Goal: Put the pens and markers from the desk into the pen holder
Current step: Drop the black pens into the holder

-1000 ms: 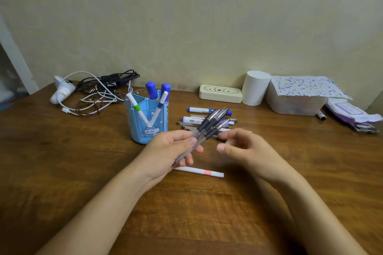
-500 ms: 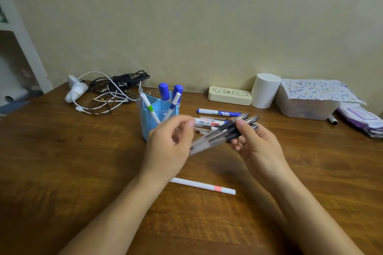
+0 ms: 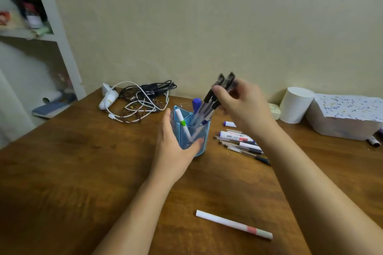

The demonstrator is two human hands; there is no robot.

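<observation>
At centre-left of the frame the left hand (image 3: 176, 147), which 0.5 s ago pinched one end of the bundle of black-capped pens (image 3: 209, 103), has let go and now cups the near side of the blue pen holder (image 3: 199, 141), fingers curled open around its wall with the thumb on its front face, steadying it on the desk (image 3: 83, 161). Just right of it, the right hand (image 3: 242, 105) alone now grips the bundle by its capped upper ends, tilted, with the tips already inside the holder beside the markers standing there. This batch looks nearly delivered; it should only need releasing. Further right, a pile of loose pens and markers (image 3: 240, 143) lies beside the holder, and 1 white pen (image 3: 232, 223) lies at lower centre-right, so several pickups seem to remain.
</observation>
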